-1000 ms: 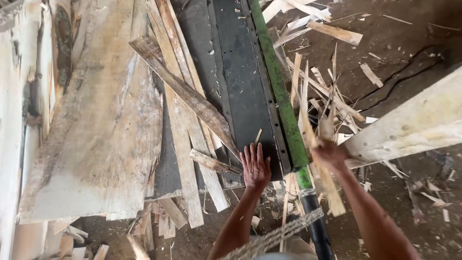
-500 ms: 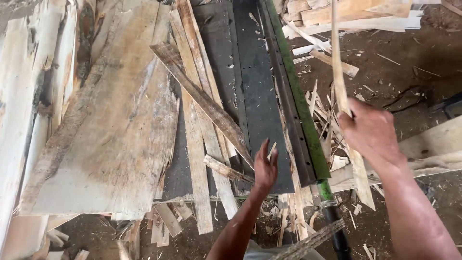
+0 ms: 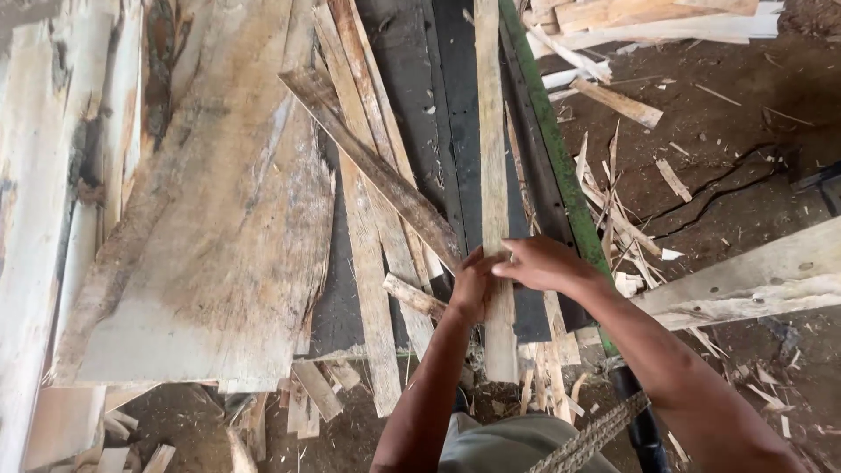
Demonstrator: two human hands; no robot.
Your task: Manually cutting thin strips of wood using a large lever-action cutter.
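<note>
**Two hands on one wooden slat**

Both hands grip one long pale slat (image 3: 491, 131) lying lengthwise on the dark metal bed (image 3: 447, 105), near its green right edge (image 3: 552, 149). The left hand (image 3: 471, 285) clasps the slat's left side, the right hand (image 3: 543, 263) covers it from above. One broad board (image 3: 210, 219) lies to the left

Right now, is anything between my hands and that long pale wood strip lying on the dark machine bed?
Nothing visible. Both the left hand and right hand already rest on the pale wood strip, which lies along the dark machine bed.
</note>
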